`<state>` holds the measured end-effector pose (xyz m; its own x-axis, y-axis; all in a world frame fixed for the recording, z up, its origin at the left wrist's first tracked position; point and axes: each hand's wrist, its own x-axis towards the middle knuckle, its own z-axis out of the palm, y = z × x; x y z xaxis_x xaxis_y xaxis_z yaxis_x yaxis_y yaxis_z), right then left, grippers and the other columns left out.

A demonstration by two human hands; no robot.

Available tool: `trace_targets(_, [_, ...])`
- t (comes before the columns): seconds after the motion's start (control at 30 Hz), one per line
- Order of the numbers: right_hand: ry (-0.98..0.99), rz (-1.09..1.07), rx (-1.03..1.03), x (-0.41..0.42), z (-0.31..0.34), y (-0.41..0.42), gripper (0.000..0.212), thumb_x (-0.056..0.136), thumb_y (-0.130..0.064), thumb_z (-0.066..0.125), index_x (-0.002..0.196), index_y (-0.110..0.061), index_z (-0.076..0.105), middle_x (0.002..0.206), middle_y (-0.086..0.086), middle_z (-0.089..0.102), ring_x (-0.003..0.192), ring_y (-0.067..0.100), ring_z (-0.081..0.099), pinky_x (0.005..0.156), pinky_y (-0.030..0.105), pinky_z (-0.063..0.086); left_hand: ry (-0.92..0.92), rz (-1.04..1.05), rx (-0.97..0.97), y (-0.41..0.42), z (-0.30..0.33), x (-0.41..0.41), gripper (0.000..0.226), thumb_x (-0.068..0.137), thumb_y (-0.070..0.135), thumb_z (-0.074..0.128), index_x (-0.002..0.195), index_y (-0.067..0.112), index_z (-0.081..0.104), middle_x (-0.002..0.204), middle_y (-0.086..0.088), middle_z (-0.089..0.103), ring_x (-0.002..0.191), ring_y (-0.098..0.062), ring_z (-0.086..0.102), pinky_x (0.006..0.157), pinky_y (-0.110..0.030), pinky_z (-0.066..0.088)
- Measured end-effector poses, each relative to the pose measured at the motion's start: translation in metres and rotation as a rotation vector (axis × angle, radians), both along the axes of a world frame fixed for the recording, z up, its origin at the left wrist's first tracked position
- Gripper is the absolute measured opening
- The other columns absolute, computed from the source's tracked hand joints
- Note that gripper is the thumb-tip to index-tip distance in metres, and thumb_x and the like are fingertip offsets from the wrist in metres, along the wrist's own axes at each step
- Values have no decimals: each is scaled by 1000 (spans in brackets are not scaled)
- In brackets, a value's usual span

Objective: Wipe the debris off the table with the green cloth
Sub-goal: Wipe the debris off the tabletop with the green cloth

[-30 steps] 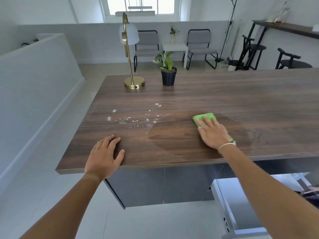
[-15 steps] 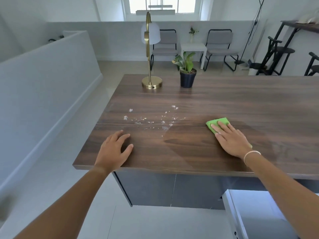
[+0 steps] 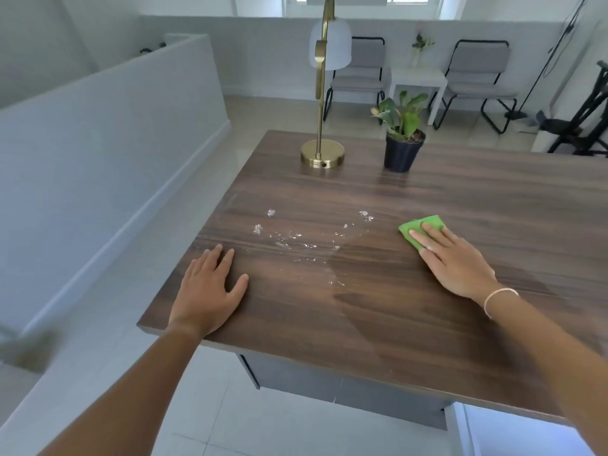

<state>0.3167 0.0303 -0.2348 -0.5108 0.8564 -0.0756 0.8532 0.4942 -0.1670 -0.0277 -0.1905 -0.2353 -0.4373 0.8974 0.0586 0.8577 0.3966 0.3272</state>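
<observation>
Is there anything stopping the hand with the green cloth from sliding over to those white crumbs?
Probably not. The right hand presses the green cloth flat, and only bare table lies between it and the debris.

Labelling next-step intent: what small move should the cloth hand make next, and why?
Probably slide the right hand, flat on the folded green cloth, leftward: the white debris flecks on the dark wooden table lie unwiped between it and the resting left hand.

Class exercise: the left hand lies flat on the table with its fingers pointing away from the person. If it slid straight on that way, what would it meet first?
The left hand would probably first meet the white debris scattered just beyond its fingertips, well before the lamp base.
</observation>
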Motion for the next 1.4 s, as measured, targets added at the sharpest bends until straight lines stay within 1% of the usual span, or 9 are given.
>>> trace_targets(0.1, [10, -65, 20, -51, 0, 44, 47, 98, -38, 19, 145, -40, 18, 160, -7, 10, 147, 23, 9, 118, 43, 12, 2, 7, -11, 0, -1, 1, 64, 91, 51, 32, 146, 20, 20, 158, -1, 14, 146, -18, 6, 120, -34, 4])
trace_targets(0.23, [58, 144, -32, -134, -1, 20, 47, 99, -37, 18, 145, -39, 18, 160, -7, 8, 147, 23, 5, 119, 42, 9, 10, 0, -16, 0, -2, -1, 72, 84, 57, 24, 147, 22, 20, 158, -1, 14, 146, -17, 7, 119, -33, 3])
trace_targets(0.4, [121, 565, -15, -98, -1, -54, 70, 82, -65, -9, 143, -44, 18, 154, -20, 7, 143, 7, 1, 117, 31, 6, 19, 8, -18, -1, -3, -3, 77, 80, 63, 19, 146, 24, 20, 158, 1, 15, 146, -16, 7, 118, -30, 2])
trace_targets(0.63, [27, 157, 9, -122, -2, 57, 46, 99, -37, 16, 145, -41, 17, 160, -6, 9, 147, 22, 6, 119, 44, 11, 26, 23, 1, 0, -5, -3, 81, 75, 65, 15, 145, 26, 23, 157, 3, 18, 145, -14, 10, 118, -29, 2])
trace_targets(0.8, [95, 416, -6, -206, -7, -7, 46, 99, -37, 18, 144, -41, 21, 159, -9, 13, 147, 21, 7, 119, 40, 11, 26, 19, -13, -1, -5, -4, 80, 76, 66, 15, 145, 28, 22, 157, 4, 18, 145, -12, 9, 116, -27, 0])
trace_targets(0.93, [124, 692, -23, -148, -3, -53, 62, 86, -60, -2, 142, -46, 21, 155, -20, 10, 146, 10, 5, 118, 32, 9, 13, 16, -29, -2, -4, -4, 73, 81, 63, 20, 146, 29, 20, 158, 5, 15, 145, -11, 6, 115, -26, -2])
trace_targets(1.07, [144, 510, -35, -100, -2, -1, 53, 91, -58, 6, 140, -46, 22, 154, -19, 10, 146, 12, 6, 120, 35, 10, 1, 13, -18, -2, -3, -3, 77, 78, 65, 16, 146, 28, 20, 158, 5, 14, 145, -11, 5, 116, -26, -3])
trace_targets(1.23, [68, 252, 2, -181, -1, 64, 45, 99, -34, 19, 144, -41, 22, 159, -8, 12, 147, 20, 8, 119, 40, 12, -1, 13, -10, -1, -4, -4, 70, 83, 61, 22, 146, 29, 20, 158, 6, 14, 145, -11, 6, 118, -28, -1])
trace_targets(1.4, [92, 508, -25, -254, 0, -7, 46, 99, -37, 16, 145, -39, 22, 159, -8, 11, 147, 22, 6, 119, 41, 8, -23, 1, -11, -2, -4, -6, 72, 82, 61, 21, 145, 28, 22, 158, 6, 15, 145, -11, 6, 117, -26, -3])
